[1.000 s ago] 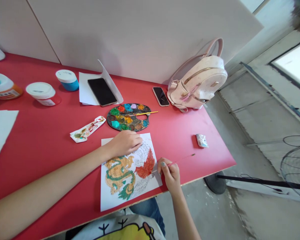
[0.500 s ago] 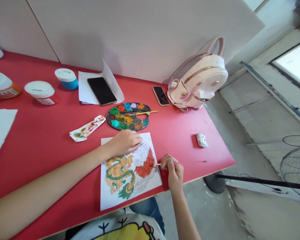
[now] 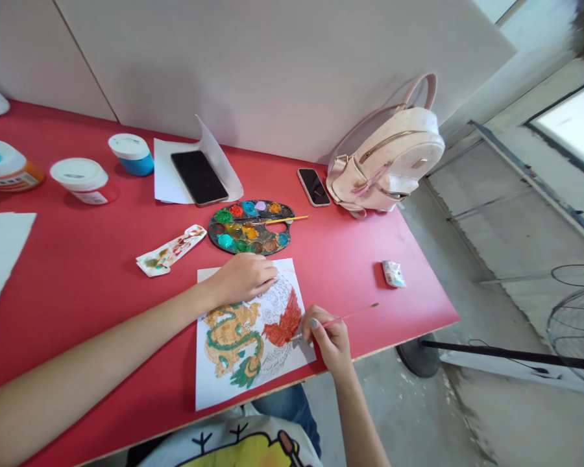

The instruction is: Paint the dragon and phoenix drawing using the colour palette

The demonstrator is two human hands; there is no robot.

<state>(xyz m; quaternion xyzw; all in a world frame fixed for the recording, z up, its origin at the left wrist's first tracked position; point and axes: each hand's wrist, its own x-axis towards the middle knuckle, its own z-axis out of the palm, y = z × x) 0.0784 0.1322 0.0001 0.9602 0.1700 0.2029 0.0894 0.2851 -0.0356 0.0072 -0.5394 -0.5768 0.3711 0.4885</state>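
A sheet of drawing paper (image 3: pixel 209 392) lies near the table's front edge. Its left part carries a dragon-like figure painted orange and green; right of that is a red shape beside uncoloured line work. My left hand (image 3: pixel 246 277) rests on the sheet's upper part, fingers lying loosely on the paper. Between the thumb and fingers of my right hand (image 3: pixel 328 334) is a thin pink-handled paintbrush (image 3: pixel 353 312). Its tip is at the lower edge of the red shape. Just beyond the sheet sits a paint palette (image 3: pixel 214 245) of many colours, with a yellow-handled brush (image 3: pixel 296 218) across it.
Left of the palette lies a paint-stained tissue (image 3: pixel 168 253). Farther back are a black phone (image 3: pixel 198 176) on white paper, several paint jars (image 3: pixel 131 155), a smaller phone (image 3: pixel 314 187) and a pink backpack (image 3: pixel 394 162). A small crumpled packet (image 3: pixel 393 274) lies at the right.
My right hand has shifted slightly left and down, bringing the brush tip from the red shape's right side to its lower edge. The handle now tilts upward. My left hand stays put.
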